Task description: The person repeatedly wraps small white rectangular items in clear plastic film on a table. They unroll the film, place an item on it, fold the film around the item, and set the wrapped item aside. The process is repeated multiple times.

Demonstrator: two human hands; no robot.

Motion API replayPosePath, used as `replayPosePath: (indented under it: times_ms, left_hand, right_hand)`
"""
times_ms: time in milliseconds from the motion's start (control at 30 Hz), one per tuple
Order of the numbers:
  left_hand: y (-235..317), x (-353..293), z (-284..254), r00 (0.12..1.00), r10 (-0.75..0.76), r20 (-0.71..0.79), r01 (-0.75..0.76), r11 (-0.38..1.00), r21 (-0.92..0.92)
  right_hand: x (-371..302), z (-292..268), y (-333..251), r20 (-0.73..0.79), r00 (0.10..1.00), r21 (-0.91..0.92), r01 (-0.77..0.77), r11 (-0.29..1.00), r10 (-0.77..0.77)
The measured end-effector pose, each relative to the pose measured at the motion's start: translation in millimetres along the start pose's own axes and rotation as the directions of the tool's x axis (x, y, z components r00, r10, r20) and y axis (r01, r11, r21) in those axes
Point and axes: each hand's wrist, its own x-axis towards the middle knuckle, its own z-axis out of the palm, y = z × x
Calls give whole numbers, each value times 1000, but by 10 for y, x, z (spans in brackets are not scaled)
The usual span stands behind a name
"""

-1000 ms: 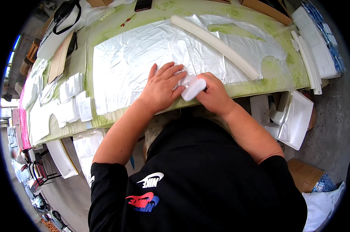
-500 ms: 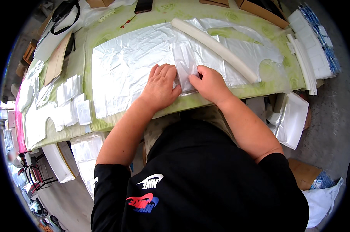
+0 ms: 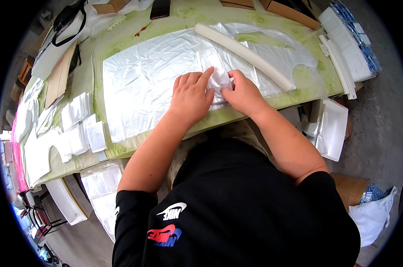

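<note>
A large translucent plastic sheet [image 3: 143, 80] lies wrinkled over the table, with curved cut-outs toward its right end. Part of the film is doubled into a narrow folded strip [image 3: 220, 76] between my hands. My left hand [image 3: 189, 95] lies palm down on the sheet, fingers extended, its index finger and thumb touching the strip's left side. My right hand [image 3: 243, 92] has curled fingers, with thumb and forefinger pinching the strip's right edge. Beyond the hands, a long pale tube [image 3: 246, 57] rests diagonally across the sheet.
Folded clear plastic packets [image 3: 79, 127] lie at the table's left. Cardboard [image 3: 60, 73] and a black phone [image 3: 160, 9] are farther back. At the right stand white rods [image 3: 339, 66] and a stack of white panels [image 3: 350, 44]. A white bin [image 3: 332, 129] sits below the table edge.
My left hand has shifted slightly right, its index finger now reaching onto the folded strip. The strip looks more crumpled between the hands. The whole view has shifted a little.
</note>
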Motion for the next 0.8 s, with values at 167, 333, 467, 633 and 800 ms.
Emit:
replayPosePath:
  times_ms: [167, 333, 467, 633, 800]
  left_hand:
    - [-60, 24, 74, 999, -44, 19, 43, 998, 45]
    - [-12, 17, 44, 998, 23, -61, -25, 999, -38]
    - [66, 0, 60, 993, 21, 116, -28, 998, 63]
    - [7, 0, 126, 994, 16, 105, -25, 997, 79]
    - [-56, -6, 152, 1000, -4, 30, 3, 999, 32]
  right_hand:
    - [-134, -5, -41, -24, 1000, 24, -9, 1000, 9]
    - [-100, 16, -6, -17, 1000, -12, 16, 1000, -17]
    - [-64, -12, -3, 20, 999, -29, 46, 999, -45]
    - [-68, -31, 18, 47, 996, 5, 82, 997, -82]
    - [-104, -65, 28, 77, 992, 3, 101, 995, -101]
